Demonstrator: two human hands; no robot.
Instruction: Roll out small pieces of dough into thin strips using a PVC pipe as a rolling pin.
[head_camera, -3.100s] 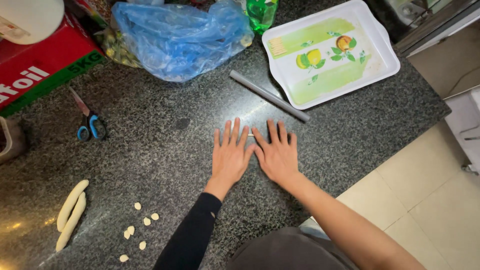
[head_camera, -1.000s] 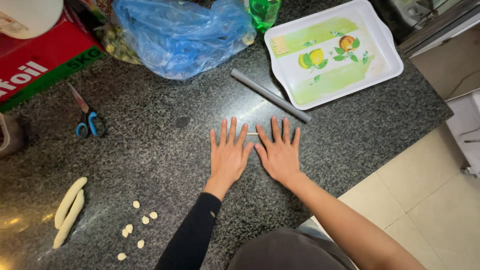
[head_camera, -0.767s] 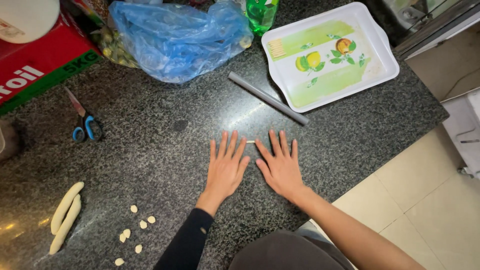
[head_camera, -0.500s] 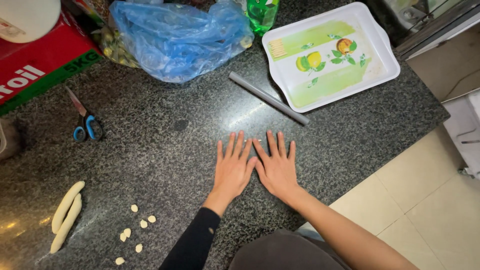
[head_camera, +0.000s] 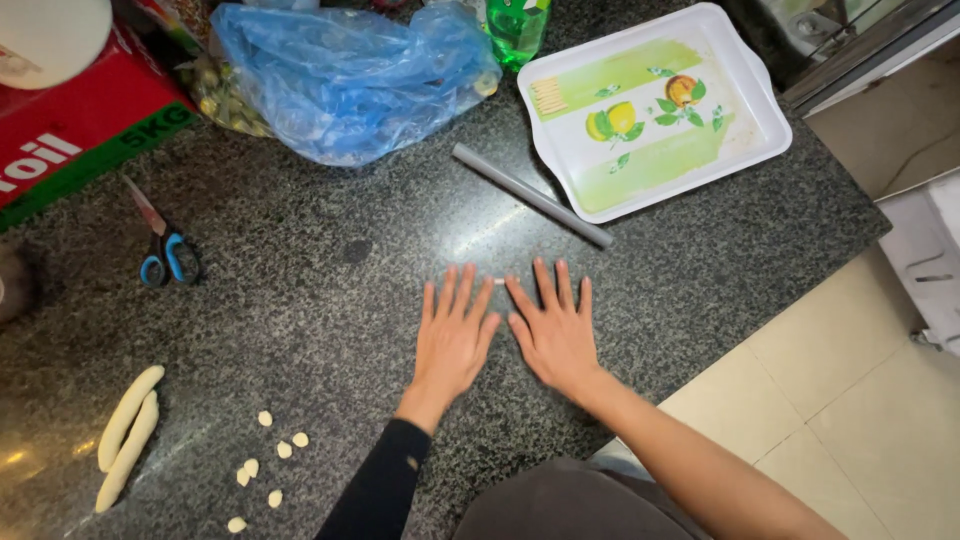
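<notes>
Way over on the left lie two dough ropes (head_camera: 125, 435) and some little dough bits (head_camera: 265, 460) on the dark stone counter (head_camera: 300, 300). Next comes the left hand (head_camera: 452, 335) — flat, fingers spread, holding nothing. Touching beside it, the right hand (head_camera: 553, 332) lies flat and open too. A tiny pale dough piece (head_camera: 497, 281) peeks between their fingertips — a grey rolling stick (head_camera: 530, 195) lies just beyond.

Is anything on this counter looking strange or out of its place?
Little stands out. Small dough pieces lie loosely scattered beside two dough ropes. Between the left hand and right hand, both flat on the counter, a pale bit barely shows.
</notes>
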